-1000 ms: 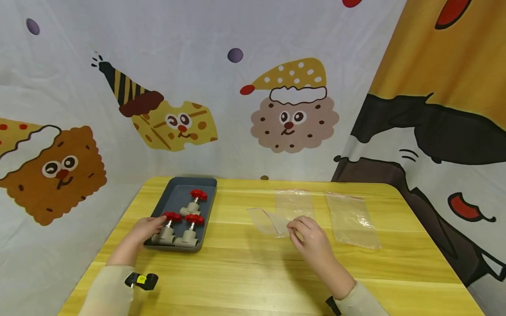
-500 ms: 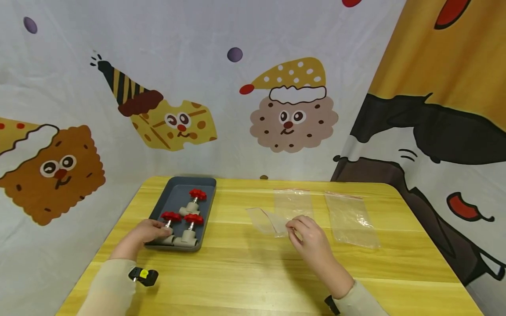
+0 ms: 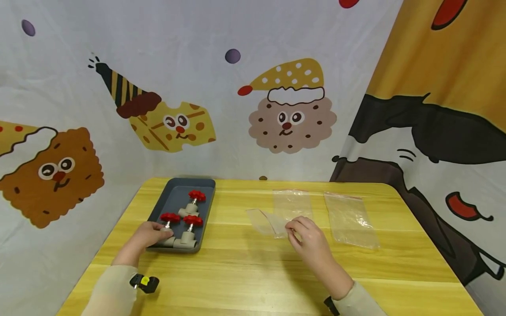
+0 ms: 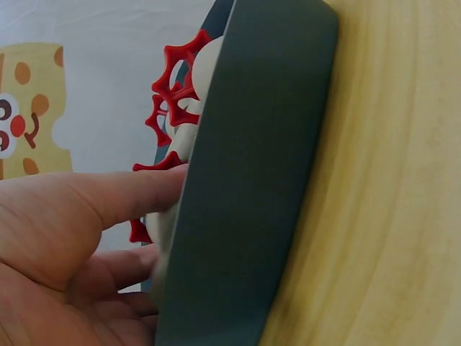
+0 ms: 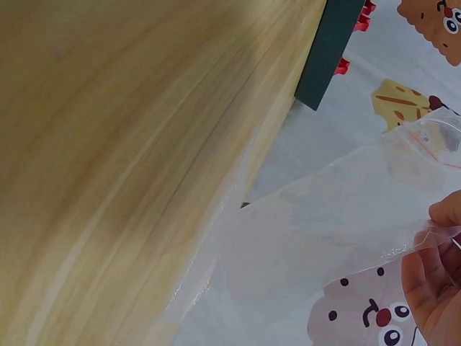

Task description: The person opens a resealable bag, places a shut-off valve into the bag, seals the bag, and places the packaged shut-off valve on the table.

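Note:
My left hand (image 3: 145, 237) reaches over the near left edge of a dark grey tray (image 3: 172, 193). Its thumb and fingers grip the grey body of a red-handled valve (image 3: 170, 217), which still sits in the tray. In the left wrist view the tray's wall hides part of the grip and the valve body. Beside it stand a second such valve (image 3: 189, 237) and, farther back, a third valve (image 3: 193, 206). My right hand (image 3: 312, 241) pinches a clear zip bag (image 3: 261, 221) by one edge, held above the table. The bag extends leftward from the fingertips.
Two more clear zip bags lie flat on the wooden table (image 3: 237, 272): one bag (image 3: 290, 201) behind the right hand, the other bag (image 3: 349, 219) to its right. A printed cloth (image 3: 233, 162) hangs behind the table's far edge.
My left hand has come down from beside the valve's red handle to its grey body and grips it there. The right hand and its bag have hardly moved.

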A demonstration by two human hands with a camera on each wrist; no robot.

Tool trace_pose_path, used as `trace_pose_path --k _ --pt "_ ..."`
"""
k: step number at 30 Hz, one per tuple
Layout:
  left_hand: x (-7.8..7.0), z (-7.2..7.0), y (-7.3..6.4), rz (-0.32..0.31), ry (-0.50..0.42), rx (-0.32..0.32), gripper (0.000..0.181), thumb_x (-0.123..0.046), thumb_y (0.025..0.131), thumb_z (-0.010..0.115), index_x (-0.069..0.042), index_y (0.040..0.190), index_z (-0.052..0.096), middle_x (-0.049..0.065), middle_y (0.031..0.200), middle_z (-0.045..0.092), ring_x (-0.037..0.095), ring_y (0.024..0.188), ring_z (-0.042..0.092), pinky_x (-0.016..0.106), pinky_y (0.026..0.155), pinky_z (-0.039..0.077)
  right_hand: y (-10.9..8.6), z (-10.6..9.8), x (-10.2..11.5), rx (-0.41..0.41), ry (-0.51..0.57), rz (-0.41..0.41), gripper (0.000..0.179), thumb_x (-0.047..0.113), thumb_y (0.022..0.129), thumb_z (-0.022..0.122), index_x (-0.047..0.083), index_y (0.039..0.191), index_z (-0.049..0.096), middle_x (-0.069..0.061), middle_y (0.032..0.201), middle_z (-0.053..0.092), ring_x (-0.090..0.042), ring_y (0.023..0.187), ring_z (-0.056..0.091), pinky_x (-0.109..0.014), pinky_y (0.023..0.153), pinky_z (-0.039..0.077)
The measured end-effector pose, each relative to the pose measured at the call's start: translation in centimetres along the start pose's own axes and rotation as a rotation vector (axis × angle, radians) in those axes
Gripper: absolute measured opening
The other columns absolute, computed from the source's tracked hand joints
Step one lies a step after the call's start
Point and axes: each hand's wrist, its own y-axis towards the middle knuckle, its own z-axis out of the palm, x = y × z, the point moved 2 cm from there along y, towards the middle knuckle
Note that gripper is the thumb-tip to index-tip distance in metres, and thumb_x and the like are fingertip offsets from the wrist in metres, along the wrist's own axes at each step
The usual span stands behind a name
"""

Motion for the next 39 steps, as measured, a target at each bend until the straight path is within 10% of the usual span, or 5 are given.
trace_pose_path --k 10,19,26,28,39 --pt "0.2 0.0 -0.6 -0.072 -0.232 -0.161 0.073 -0.038 0.082 0.07 0.002 0.135 0.041 0.031 0.131 0.04 0.04 0.108 0.047 0.046 0.079 0.05 0.3 0.0 0.1 -0.022 -0.002 -0.007 0.018 -0.001 0.07 0.077 0.01 0.081 0.068 0.003 0.083 0.063 -0.011 0.076 0.059 -0.023 0.063 0.052" --pt "0.1 -0.1 -0.7 -0.109 -0.777 -0.182 0.092 -0.04 0.079 0.075 0.001 0.146 0.029 0.015 0.147 0.034 0.017 0.118 0.049 0.03 0.102 0.042 0.5 0.0 0.2 -0.039 0.01 -0.007 0.02 -0.002 0.069 0.078 0.011 0.081 0.068 0.003 0.083 0.063 -0.01 0.075 0.059 -0.022 0.063 0.052" --pt "-1.7 -0.7 -1.8 -0.144 -1.254 0.019 0.008 -0.024 0.086 0.069 -0.017 0.09 0.067 -0.014 0.095 0.057 -0.004 0.084 0.056 0.011 0.077 0.048 0.5 0.0 0.1 -0.039 0.0 -0.005 0.02 -0.002 0.069 0.078 0.012 0.081 0.068 0.003 0.083 0.063 -0.01 0.076 0.059 -0.021 0.063 0.051" --pt "-2.2 -0.8 -2.0 -0.139 -1.373 0.088 0.014 -0.02 0.089 0.064 -0.018 0.076 0.069 -0.014 0.088 0.061 -0.003 0.085 0.056 0.012 0.077 0.047 0.5 0.0 0.2 -0.043 0.003 -0.007 0.021 -0.002 0.069 0.078 0.012 0.081 0.067 0.004 0.083 0.063 -0.01 0.076 0.059 -0.021 0.063 0.051" --pt "-4.1 -0.4 -3.1 -0.067 -1.71 0.241 0.006 -0.021 0.093 0.058 -0.017 0.095 0.062 -0.005 0.098 0.055 0.007 0.086 0.058 0.019 0.08 0.051 0.5 -0.1 0.3 -0.052 0.01 0.022 0.02 -0.003 0.07 0.078 0.011 0.08 0.068 0.003 0.082 0.063 -0.009 0.075 0.059 -0.02 0.063 0.051"
